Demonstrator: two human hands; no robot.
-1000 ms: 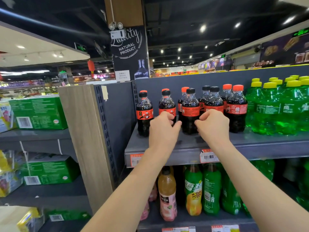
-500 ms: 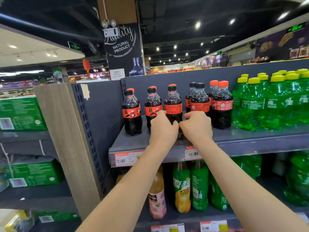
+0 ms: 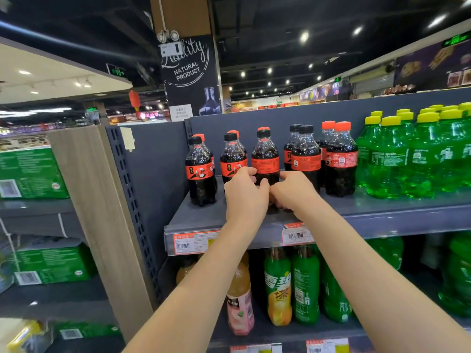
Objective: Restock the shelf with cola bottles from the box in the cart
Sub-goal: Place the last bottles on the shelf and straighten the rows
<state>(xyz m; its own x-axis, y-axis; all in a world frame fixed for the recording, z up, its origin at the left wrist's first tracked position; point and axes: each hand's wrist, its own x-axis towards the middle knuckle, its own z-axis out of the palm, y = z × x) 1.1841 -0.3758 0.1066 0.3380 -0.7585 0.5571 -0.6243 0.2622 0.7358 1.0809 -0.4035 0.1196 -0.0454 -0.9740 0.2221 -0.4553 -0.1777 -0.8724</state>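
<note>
At the shelf's front edge, hands: left hand (image 3: 246,197) and right hand (image 3: 293,191) meet around the lower body of one black-capped cola bottle (image 3: 265,161), fingers curled onto it from both sides; both read as grasping it, though its base is hidden behind them.
Bottle's place: upright on the upper shelf (image 3: 382,212), toward the front, between the second cola bottle from the left (image 3: 232,159) and the black-capped pair (image 3: 304,155) to its right.
Doing the step well: my judgement is that the bottle is being seated and squared. Keep it upright, slide it rather than lift, bring its red label to face the aisle, and line it with the neighbours without knocking them.
Cart and box: out of view.
Cola labels: red bands with white writing too small to read; the leftmost cola bottle (image 3: 200,171) shows a round black-and-white emblem.
Right end of shelf: green bottles with yellow caps; one green bottle (image 3: 387,159) reads "Sprite".
Pillar sign (image 3: 190,70): "NATURAL PRODUCT" under a script word, likely "Quality".
Price tags (image 3: 190,243): barcodes, print illegible.
</note>
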